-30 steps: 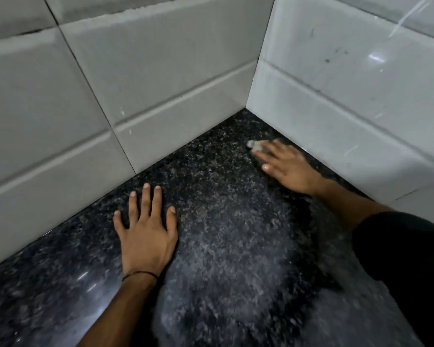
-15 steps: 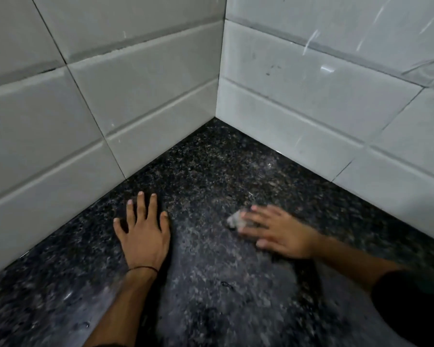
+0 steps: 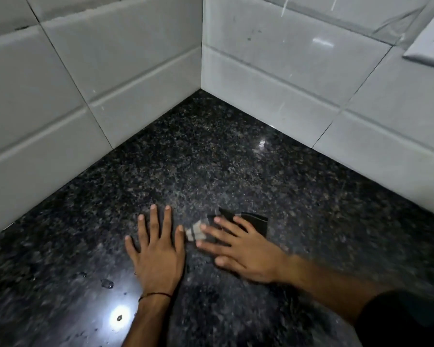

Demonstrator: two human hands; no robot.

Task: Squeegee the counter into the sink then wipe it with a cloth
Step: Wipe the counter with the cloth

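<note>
The black speckled granite counter (image 3: 211, 159) fills the lower view and runs into a tiled corner. My left hand (image 3: 157, 249) lies flat on it, fingers spread, holding nothing. Just to its right, my right hand (image 3: 241, 249) presses flat on a dark cloth (image 3: 256, 221) with a pale patch at its left end. The hand is blurred. Most of the cloth is hidden under its fingers. No squeegee or sink is in view.
White tiled walls (image 3: 110, 78) close the counter on the left and the back right, meeting at a corner. A white switch plate (image 3: 429, 43) sits on the right wall at the top. Water drops (image 3: 107, 283) lie near my left wrist.
My right hand has slid the cloth from the back corner by the right wall toward me and leftward, ending beside my left hand. The left hand stayed flat on the counter.
</note>
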